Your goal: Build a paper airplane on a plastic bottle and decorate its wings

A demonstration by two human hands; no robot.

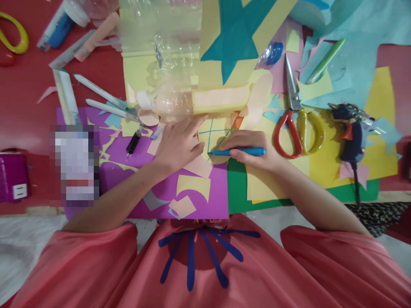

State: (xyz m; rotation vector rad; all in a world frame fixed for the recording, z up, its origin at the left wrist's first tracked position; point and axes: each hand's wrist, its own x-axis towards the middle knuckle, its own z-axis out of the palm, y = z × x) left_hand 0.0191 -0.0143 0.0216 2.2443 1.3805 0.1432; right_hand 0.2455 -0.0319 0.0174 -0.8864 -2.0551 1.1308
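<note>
A blue pen (248,151) is held in my right hand (253,147), its tip touching a pale yellow paper (204,128) marked with crossing blue lines. My left hand (178,143) rests with its fingers spread at the left edge of that paper and grips nothing. Just beyond both hands lies a pale pink strip on yellow paper (221,97). To its left, a clear plastic bottle (170,102) with a white cap lies on its side. Under my left hand, a pinkish paper piece (199,164) sits on the purple sheet (122,194).
Red and yellow-handled scissors (290,128) lie right of my right hand, with a dark blue glue gun (353,137) and its cord beyond. Several markers (99,92) and a blurred rectangular item (76,167) are at left. A teal star (233,38) is at the back.
</note>
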